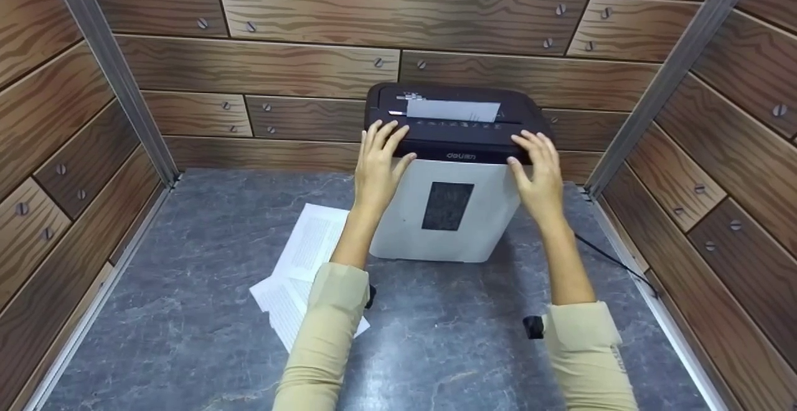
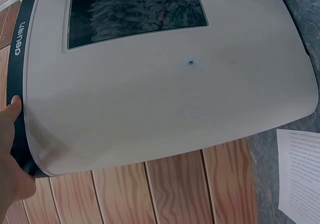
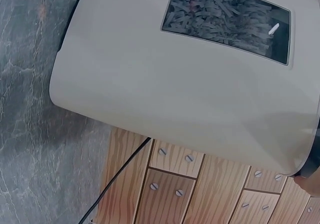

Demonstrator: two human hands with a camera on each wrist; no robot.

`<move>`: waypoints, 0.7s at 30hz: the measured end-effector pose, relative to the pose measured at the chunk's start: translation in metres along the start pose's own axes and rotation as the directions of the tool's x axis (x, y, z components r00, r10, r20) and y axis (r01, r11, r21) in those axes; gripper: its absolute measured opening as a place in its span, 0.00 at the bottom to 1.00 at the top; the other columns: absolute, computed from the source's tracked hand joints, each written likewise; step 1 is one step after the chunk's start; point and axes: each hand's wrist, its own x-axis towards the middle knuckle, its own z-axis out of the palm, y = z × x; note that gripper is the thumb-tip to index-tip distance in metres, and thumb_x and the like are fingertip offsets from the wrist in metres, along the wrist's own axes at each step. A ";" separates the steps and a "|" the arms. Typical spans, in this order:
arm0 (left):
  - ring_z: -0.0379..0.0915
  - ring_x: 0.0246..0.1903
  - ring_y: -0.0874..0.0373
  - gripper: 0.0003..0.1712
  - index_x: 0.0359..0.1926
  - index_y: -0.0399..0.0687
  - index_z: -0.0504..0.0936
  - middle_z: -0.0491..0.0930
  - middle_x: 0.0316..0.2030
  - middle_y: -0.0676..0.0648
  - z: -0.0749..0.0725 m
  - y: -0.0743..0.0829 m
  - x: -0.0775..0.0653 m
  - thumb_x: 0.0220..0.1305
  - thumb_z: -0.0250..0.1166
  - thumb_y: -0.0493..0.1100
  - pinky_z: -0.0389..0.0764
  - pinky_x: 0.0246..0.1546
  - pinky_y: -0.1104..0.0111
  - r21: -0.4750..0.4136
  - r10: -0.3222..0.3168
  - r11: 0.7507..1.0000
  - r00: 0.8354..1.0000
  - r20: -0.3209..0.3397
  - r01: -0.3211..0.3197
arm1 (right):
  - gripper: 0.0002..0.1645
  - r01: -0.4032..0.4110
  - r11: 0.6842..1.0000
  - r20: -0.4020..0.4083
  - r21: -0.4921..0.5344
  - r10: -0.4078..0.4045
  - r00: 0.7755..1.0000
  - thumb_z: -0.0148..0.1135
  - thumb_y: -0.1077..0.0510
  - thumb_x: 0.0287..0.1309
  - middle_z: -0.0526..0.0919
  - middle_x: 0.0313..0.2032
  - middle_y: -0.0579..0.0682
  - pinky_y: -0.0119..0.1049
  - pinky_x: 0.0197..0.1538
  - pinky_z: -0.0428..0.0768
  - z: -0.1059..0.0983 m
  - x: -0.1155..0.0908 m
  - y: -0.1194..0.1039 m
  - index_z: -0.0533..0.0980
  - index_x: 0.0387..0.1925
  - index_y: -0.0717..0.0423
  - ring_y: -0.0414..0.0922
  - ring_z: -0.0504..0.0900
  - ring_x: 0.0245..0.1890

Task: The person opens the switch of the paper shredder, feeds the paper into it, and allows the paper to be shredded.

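Note:
A paper shredder (image 1: 448, 205) with a black top and pale grey bin stands against the back wall in the head view. My left hand (image 1: 378, 168) holds the top's left front corner, thumb on the black front edge and fingers over the top. On the opposite corner, my right hand (image 1: 539, 174) grips in the same way. A white slip of paper (image 1: 453, 111) lies along the slot area on the top. Through the bin's window (image 2: 140, 14), the left wrist view shows shredded strips; the right wrist view shows the strips (image 3: 215, 22) too.
Printed sheets (image 1: 311, 243) lie overlapping on the dark marbled surface (image 1: 199, 274), left of the shredder and partly under the left forearm. A black cord (image 1: 613, 258) runs along the right side to the edge rail. Wood-patterned walls (image 1: 398, 15) enclose the back and sides.

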 end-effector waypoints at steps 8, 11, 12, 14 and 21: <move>0.53 0.63 0.50 0.26 0.56 0.47 0.75 0.70 0.57 0.46 -0.001 0.001 0.002 0.57 0.64 0.49 0.38 0.66 0.63 -0.007 -0.003 1.000 1.000 0.005 0.003 | 0.20 0.001 1.000 -0.004 0.001 -0.001 1.000 0.60 0.62 0.58 0.72 0.56 0.55 0.39 0.66 0.50 0.000 0.001 -0.001 0.74 0.53 0.60 0.53 0.59 0.62; 0.52 0.63 0.50 0.26 0.56 0.47 0.75 0.69 0.57 0.46 -0.002 0.001 0.002 0.57 0.64 0.49 0.38 0.66 0.64 -0.009 -0.003 1.000 1.000 0.009 0.003 | 0.20 -0.005 1.000 -0.006 0.004 0.005 1.000 0.60 0.62 0.58 0.72 0.57 0.55 0.38 0.66 0.50 -0.001 0.001 -0.001 0.74 0.53 0.60 0.52 0.59 0.62; 0.52 0.63 0.50 0.26 0.56 0.47 0.75 0.69 0.57 0.46 -0.002 0.001 0.002 0.57 0.64 0.49 0.37 0.66 0.64 -0.011 -0.005 1.000 1.000 0.010 0.005 | 0.20 -0.007 1.000 -0.006 0.003 0.007 1.000 0.60 0.62 0.58 0.72 0.57 0.55 0.38 0.66 0.50 -0.001 0.001 -0.001 0.74 0.53 0.60 0.52 0.59 0.62; 0.52 0.64 0.50 0.26 0.57 0.47 0.75 0.69 0.58 0.46 -0.002 0.002 0.003 0.58 0.63 0.49 0.37 0.66 0.65 -0.015 -0.007 1.000 1.000 0.013 0.007 | 0.20 -0.006 1.000 -0.008 0.002 0.006 1.000 0.60 0.62 0.58 0.72 0.57 0.55 0.38 0.66 0.50 -0.001 0.002 0.000 0.74 0.53 0.60 0.52 0.59 0.62; 0.52 0.64 0.51 0.26 0.56 0.47 0.75 0.69 0.58 0.47 -0.001 0.002 0.002 0.57 0.64 0.50 0.37 0.66 0.65 -0.016 -0.017 1.000 1.000 0.011 0.018 | 0.20 -0.004 1.000 -0.007 0.013 0.004 1.000 0.60 0.62 0.57 0.72 0.57 0.55 0.38 0.66 0.50 -0.001 0.002 0.000 0.74 0.52 0.60 0.52 0.58 0.63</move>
